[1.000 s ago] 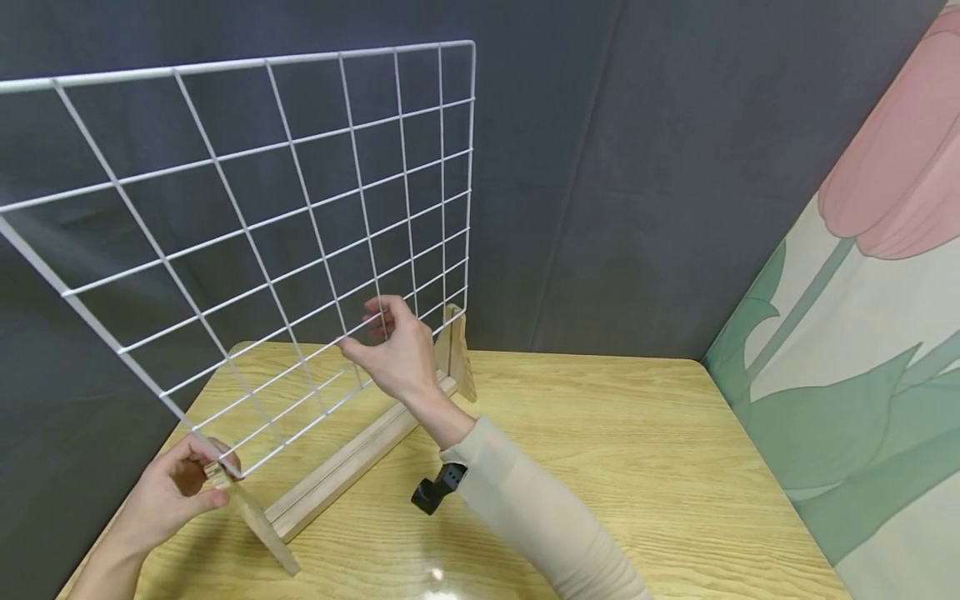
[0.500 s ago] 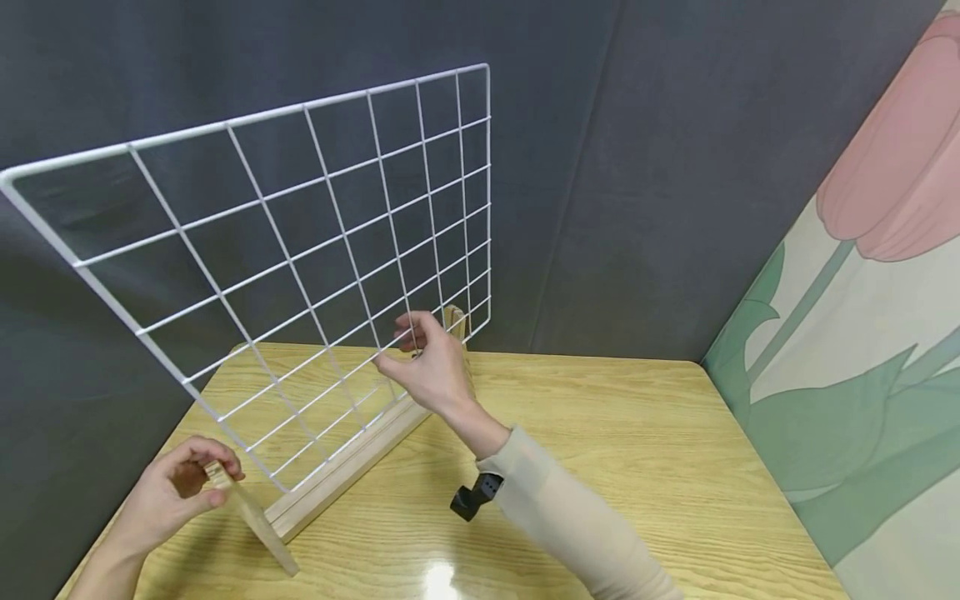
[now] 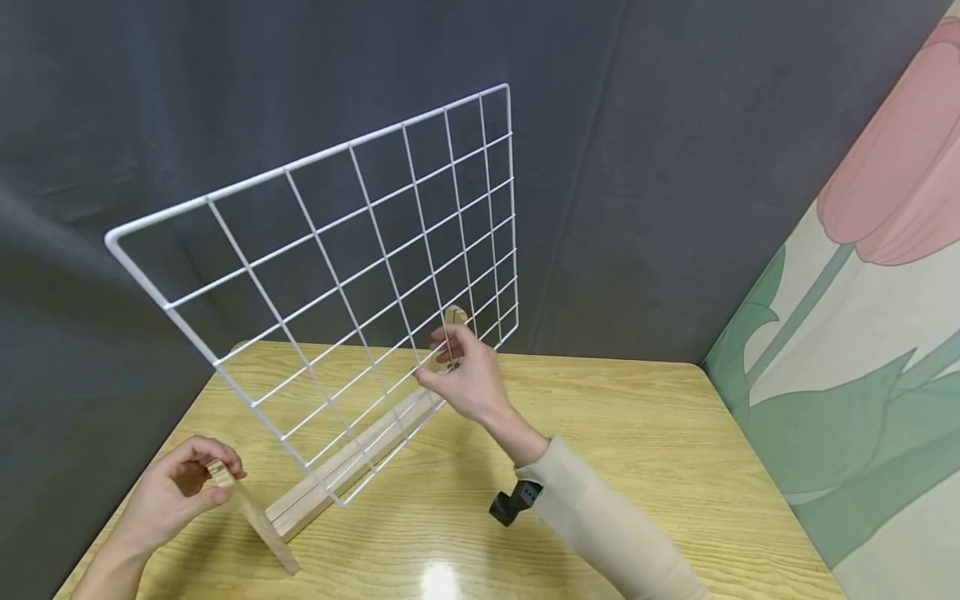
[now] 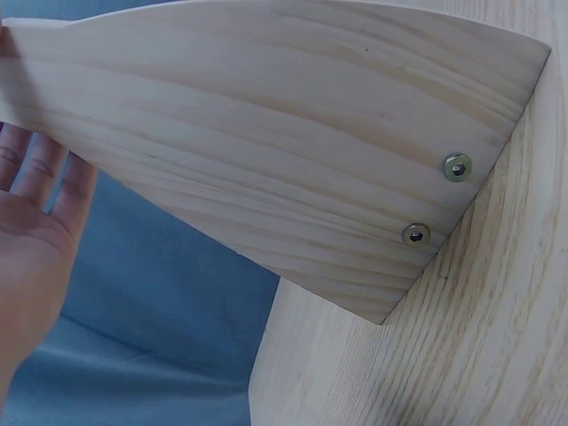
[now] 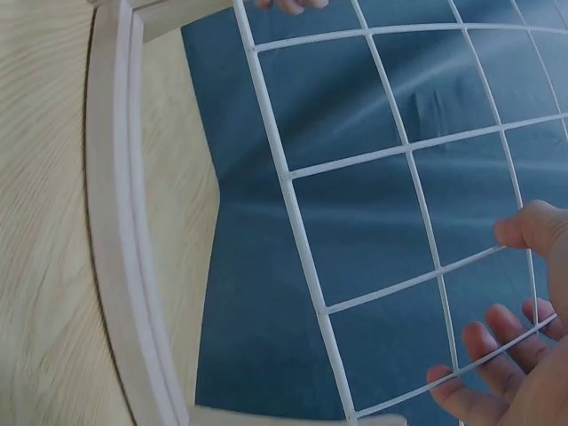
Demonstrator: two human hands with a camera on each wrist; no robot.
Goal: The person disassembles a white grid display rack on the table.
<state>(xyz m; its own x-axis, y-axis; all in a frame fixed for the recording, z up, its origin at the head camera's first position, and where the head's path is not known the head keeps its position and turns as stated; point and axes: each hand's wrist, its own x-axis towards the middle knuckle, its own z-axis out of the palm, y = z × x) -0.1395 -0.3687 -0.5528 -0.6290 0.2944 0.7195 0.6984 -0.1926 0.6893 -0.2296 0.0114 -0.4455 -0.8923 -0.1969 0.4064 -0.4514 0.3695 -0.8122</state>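
Observation:
My right hand [image 3: 472,379] grips a white wire grid panel [image 3: 351,147] by its lower wires. In the right wrist view its thumb and fingers [image 5: 486,342] come at the wires from the right. The grid is held tilted above a wooden stand. Its lower edge crosses over the base rail [image 3: 300,504] in the head view. My left hand [image 3: 168,492] holds the top of the stand's near side panel [image 3: 262,525] between thumb and fingers. Two bolt heads show low on that panel [image 4: 266,142] in the left wrist view. The far side panel [image 3: 453,315] is partly hidden behind the grid and right hand.
The stand is on a light wood-grain table [image 3: 637,467]. A dark curtain [image 3: 637,208] hangs behind the table, and a tulip-patterned cloth [image 3: 885,333] hangs along the right side. A small black device [image 3: 513,502] is worn at the right wrist.
The right hand has carried the grid rightward and lowered its top edge in view. Its lower left corner has moved off the near side panel. The left hand has stayed in place.

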